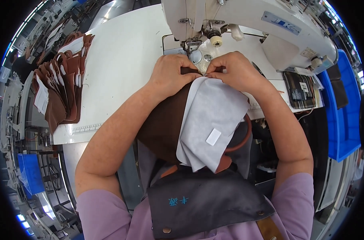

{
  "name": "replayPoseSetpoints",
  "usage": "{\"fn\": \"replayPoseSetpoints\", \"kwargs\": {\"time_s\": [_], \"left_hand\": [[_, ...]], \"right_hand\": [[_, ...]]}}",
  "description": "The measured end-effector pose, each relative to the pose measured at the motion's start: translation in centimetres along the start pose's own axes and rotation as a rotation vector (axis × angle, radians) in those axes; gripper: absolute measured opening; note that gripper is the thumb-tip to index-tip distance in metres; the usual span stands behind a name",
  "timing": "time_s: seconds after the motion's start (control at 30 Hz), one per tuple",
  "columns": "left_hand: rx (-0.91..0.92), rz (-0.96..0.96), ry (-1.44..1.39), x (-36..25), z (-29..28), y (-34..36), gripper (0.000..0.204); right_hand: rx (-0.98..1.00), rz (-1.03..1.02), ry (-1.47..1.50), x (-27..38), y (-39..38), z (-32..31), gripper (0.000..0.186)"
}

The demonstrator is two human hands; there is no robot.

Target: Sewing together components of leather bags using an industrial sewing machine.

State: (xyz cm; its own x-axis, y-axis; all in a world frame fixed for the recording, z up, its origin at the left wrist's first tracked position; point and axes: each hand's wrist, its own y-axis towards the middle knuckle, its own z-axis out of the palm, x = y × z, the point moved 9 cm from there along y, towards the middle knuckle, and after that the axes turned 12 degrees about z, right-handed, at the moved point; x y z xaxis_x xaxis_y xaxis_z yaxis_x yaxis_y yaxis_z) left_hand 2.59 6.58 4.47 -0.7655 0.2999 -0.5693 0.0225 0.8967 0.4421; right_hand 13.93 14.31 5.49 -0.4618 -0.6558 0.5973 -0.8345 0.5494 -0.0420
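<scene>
A brown leather-like bag piece (162,130) with a light grey lining (214,108) hangs over the table's front edge onto my lap. On the lining sits a small white label (213,137). My left hand (171,75) is closed in a pinch on the piece's upper edge, where a dark brown strip shows between thumb and finger. Close beside it my right hand (235,73) pinches the same edge, its fingertips nearly meeting the left ones. Just beyond the hands is the needle and presser foot area (190,45) of a white sewing machine (246,16).
At the table's left edge stands a stack of brown bag pieces (64,86) with white parts. A blue crate (344,116) is at the far right. Near it lies a dark checked pouch (297,90) on the white table (122,60). A dark apron (206,204) covers my lap.
</scene>
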Motion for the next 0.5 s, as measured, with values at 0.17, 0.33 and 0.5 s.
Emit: {"fn": "replayPoseSetpoints", "kwargs": {"time_s": [0.17,0.33,0.5], "left_hand": [[-0.020,-0.133,0.235,1.4,0.1,-0.1,0.016],[-0.114,0.210,0.535,-3.4,-1.2,-0.4,0.023],[0.117,0.296,0.413,-3.2,1.5,-2.2,0.034]], "right_hand": [[0.070,-0.096,-0.039,-1.1,3.2,0.4,0.008],[0.082,-0.223,0.091,-0.3,4.2,0.7,0.010],[0.067,0.002,0.014,-2.2,4.6,0.9,0.009]]}}
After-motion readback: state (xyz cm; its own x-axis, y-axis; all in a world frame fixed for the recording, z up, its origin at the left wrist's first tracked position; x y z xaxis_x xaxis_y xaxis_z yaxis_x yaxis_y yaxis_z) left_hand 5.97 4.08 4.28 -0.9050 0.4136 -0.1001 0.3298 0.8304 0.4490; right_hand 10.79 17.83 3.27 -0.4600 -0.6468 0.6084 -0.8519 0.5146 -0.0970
